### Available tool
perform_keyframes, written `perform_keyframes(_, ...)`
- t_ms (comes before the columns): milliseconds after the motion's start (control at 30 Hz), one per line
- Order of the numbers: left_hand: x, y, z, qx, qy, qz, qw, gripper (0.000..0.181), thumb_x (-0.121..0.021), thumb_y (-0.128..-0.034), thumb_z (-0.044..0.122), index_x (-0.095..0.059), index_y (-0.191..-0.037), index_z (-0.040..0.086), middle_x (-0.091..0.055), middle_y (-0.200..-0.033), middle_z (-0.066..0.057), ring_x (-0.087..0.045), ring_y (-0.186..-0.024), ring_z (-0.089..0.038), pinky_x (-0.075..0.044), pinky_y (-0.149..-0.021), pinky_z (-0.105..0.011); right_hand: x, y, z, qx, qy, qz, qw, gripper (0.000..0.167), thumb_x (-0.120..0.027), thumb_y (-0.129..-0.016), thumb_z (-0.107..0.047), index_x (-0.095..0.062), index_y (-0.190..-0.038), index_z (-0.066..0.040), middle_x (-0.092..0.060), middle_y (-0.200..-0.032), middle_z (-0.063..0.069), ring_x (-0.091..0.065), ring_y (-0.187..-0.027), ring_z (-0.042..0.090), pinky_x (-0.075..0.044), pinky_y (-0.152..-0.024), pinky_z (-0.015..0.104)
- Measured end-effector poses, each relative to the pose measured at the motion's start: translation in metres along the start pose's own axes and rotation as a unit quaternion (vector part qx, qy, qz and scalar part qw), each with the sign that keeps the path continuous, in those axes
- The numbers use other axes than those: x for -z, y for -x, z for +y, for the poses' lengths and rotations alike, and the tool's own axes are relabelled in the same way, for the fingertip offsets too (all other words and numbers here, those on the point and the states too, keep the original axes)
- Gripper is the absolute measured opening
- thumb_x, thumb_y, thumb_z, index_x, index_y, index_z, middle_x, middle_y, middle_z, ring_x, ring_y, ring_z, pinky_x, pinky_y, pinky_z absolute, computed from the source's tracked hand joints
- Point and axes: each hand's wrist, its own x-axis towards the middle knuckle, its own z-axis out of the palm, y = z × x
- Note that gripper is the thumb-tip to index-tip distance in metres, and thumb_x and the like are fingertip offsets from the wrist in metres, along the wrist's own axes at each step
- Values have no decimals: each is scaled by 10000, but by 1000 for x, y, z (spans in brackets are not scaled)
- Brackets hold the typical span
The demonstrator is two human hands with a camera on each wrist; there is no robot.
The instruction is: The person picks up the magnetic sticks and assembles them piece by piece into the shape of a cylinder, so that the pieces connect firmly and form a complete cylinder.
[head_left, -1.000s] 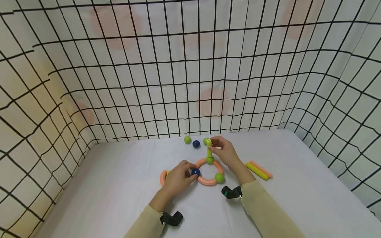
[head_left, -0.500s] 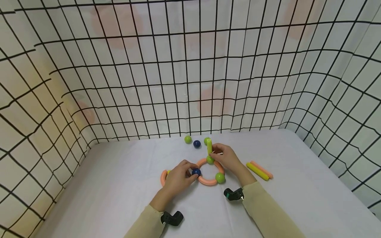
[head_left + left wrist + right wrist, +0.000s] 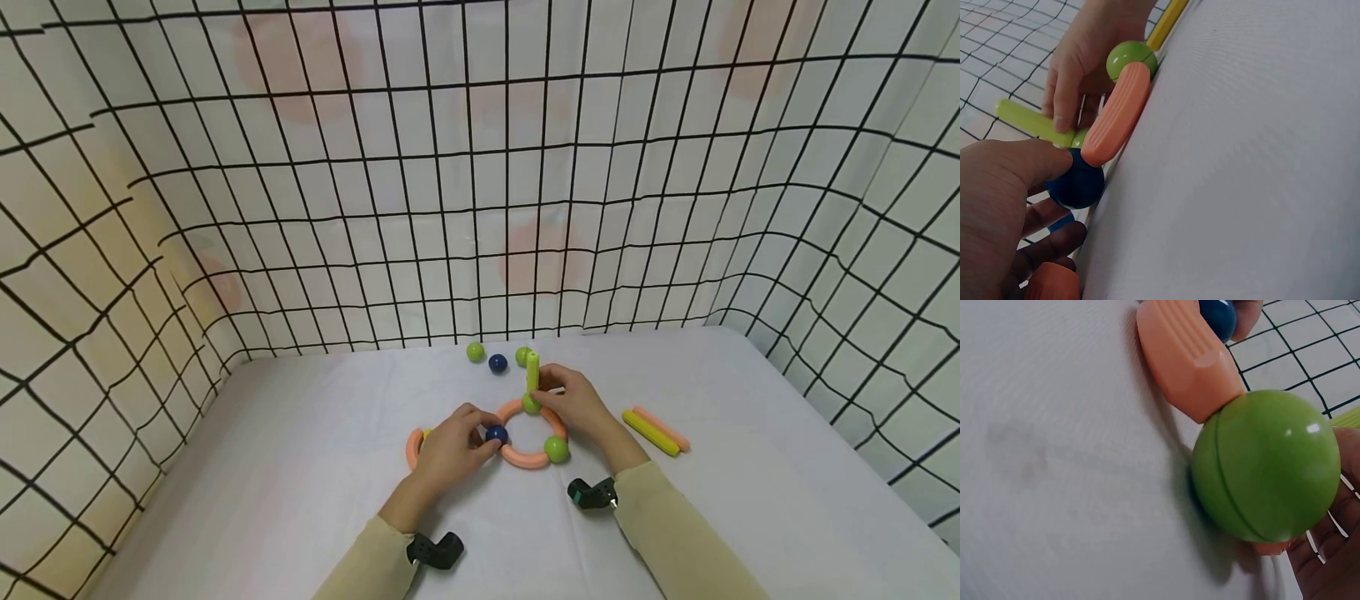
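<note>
Coral curved rods (image 3: 525, 458) and balls form a ring lying on the table. My left hand (image 3: 452, 448) pinches the dark blue ball (image 3: 497, 435) at the ring's left; in the left wrist view the thumb presses that blue ball (image 3: 1077, 181). A yellow-green stick (image 3: 532, 372) stands up from the green ball (image 3: 531, 404) at the ring's far side. My right hand (image 3: 576, 406) pinches the stick low down, where it meets that ball; the fingertips are partly hidden. Another green ball (image 3: 557, 450) sits at the ring's right and fills much of the right wrist view.
Behind the ring lie loose green balls (image 3: 476, 352) and a blue ball (image 3: 498, 363). A yellow stick (image 3: 651, 433) and a coral stick (image 3: 667, 432) lie to the right. A coral curved piece (image 3: 413, 450) is partly behind the left hand. Black netting (image 3: 480, 208) surrounds the table.
My right hand has slid down the yellow-green stick from its upper part to its base. The stick's top now leans slightly further right. My left hand stays on the blue ball.
</note>
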Motion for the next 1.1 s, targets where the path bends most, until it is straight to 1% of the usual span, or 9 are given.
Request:
perform_keyframes(233,-1,0,-1,32,-27,-17,10000,247,-716,-912,328,-707,-1149,257,-590,-996,109,-530,-761,-13,-423,-616,-186,0,1,1,-46,-30,-8,10000,248,-695,-941,-193,-653,-1176,-126,-699,-1144,48,-628,-1108,229,-509,-979,445)
perform_keyframes(467,-2,0,-2,45,-26,-38,10000,252,-710,-916,343,-705,-1155,261,-590,-1007,110,-531,-768,-9,-427,-625,-186,0,1,2,-65,-88,-20,9999,250,-695,-938,-180,-654,-1177,-118,-698,-1141,60,-628,-1099,237,-511,-976,446)
perform_keyframes(800,-1,-1,-2,105,-19,-82,9999,255,-710,-916,351,-704,-1155,262,-589,-1011,114,-531,-771,-13,-427,-629,-191,-1,5,1,-266,35,4,9996,383,-690,-941,-208,-607,-1305,-121,-680,-1227,73,-630,-1090,219,-508,-984,443)
perform_keyframes(967,-1,-1,-2,143,-27,-103,9998,258,-711,-916,359,-705,-1157,265,-589,-1011,114,-531,-773,-15,-428,-629,-192,-1,6,1,-295,46,19,9996,407,-692,-940,-236,-599,-1322,-130,-673,-1242,70,-628,-1086,214,-508,-977,433)
perform_keyframes(1100,-1,-1,-1,129,-9,-115,9999,259,-712,-917,358,-705,-1156,257,-589,-1005,104,-531,-768,-22,-430,-626,-192,1,10,-1,-283,8,163,9995,397,-690,-941,-235,-606,-1316,-136,-673,-1252,67,-622,-1098,223,-507,-972,433)
